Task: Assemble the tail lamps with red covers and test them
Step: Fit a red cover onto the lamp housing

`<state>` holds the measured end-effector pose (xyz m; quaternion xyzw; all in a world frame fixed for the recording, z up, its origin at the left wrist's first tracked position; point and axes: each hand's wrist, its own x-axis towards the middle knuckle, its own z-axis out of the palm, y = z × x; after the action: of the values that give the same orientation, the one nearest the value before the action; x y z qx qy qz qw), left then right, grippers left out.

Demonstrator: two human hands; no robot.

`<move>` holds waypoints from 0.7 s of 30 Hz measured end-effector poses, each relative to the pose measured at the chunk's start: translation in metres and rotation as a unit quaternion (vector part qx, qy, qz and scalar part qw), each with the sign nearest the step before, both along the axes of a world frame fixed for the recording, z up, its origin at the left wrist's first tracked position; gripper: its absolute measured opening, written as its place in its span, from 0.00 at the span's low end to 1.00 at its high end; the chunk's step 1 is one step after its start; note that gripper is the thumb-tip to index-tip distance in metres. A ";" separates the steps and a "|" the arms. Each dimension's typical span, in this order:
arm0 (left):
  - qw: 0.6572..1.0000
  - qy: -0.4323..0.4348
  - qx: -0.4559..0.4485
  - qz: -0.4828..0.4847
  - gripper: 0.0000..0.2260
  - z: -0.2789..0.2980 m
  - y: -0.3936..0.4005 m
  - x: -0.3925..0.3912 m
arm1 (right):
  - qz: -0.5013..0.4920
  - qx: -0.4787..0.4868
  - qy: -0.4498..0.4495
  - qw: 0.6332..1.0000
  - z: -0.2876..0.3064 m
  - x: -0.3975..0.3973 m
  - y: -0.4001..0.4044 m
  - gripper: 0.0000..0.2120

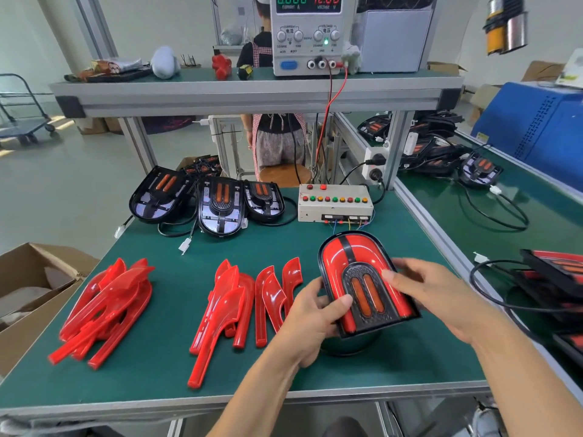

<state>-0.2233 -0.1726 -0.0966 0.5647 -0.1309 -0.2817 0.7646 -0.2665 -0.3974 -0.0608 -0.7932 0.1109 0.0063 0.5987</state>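
Here, your left hand (pixel 310 313) and right hand (pixel 432 294) pinch the red-covered tail lamp (pixel 362 279) by its edges: rigid, light, probably glossy-slick.

Three uncovered lamp bases (pixel 220 206), one covered tail lamp (pixel 362 279), two hands (pixel 315 313)

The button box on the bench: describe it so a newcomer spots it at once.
Start at the power supply on the upper shelf and follow its red and black wires down to the green bench. There sits the button box, a cream case right of the three black uncovered lamps. Only it carries a row of red, green and yellow buttons.
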 end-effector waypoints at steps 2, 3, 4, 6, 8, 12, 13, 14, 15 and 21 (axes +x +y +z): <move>1.000 0.009 -0.001 -0.005 0.17 0.000 -0.001 0.000 | 0.015 0.003 0.020 1.000 -0.006 -0.013 0.003 0.29; 1.000 0.014 0.000 -0.009 0.17 0.000 -0.001 0.000 | 0.012 0.006 0.023 1.000 -0.009 -0.017 0.005 0.27; 1.000 0.019 0.001 -0.013 0.17 0.000 -0.002 -0.001 | 0.005 0.006 0.023 1.000 -0.011 -0.019 0.007 0.24; 0.999 0.028 -0.003 -0.020 0.18 -0.001 -0.004 -0.004 | -0.015 0.005 0.021 1.000 -0.012 -0.022 0.009 0.17; 0.999 0.035 -0.009 -0.020 0.19 -0.002 -0.004 -0.005 | -0.025 0.007 0.020 0.999 -0.012 -0.023 0.009 0.12; 0.999 0.041 -0.010 -0.025 0.19 0.002 -0.003 -0.003 | -0.018 0.009 0.018 1.000 -0.010 -0.027 0.012 0.19; 0.999 0.039 -0.005 -0.032 0.19 0.004 -0.002 -0.002 | -0.021 0.015 0.015 1.000 -0.011 -0.028 0.012 0.22; 0.999 0.035 0.001 -0.038 0.18 0.005 -0.002 -0.001 | -0.022 0.027 0.015 0.999 -0.012 -0.030 0.011 0.25; 0.999 0.027 0.011 -0.043 0.18 0.005 -0.003 -0.001 | -0.018 0.044 0.019 0.999 -0.013 -0.032 0.010 0.26; 0.993 -0.050 0.088 -0.068 0.12 -0.004 -0.022 -0.005 | -0.080 0.064 0.036 0.994 -0.028 -0.045 0.003 0.18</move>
<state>-0.2281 -0.1948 -0.1006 0.6330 -0.1818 -0.3148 0.6835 -0.3113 -0.3944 -0.0890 -0.7413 0.1949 -0.0062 0.6423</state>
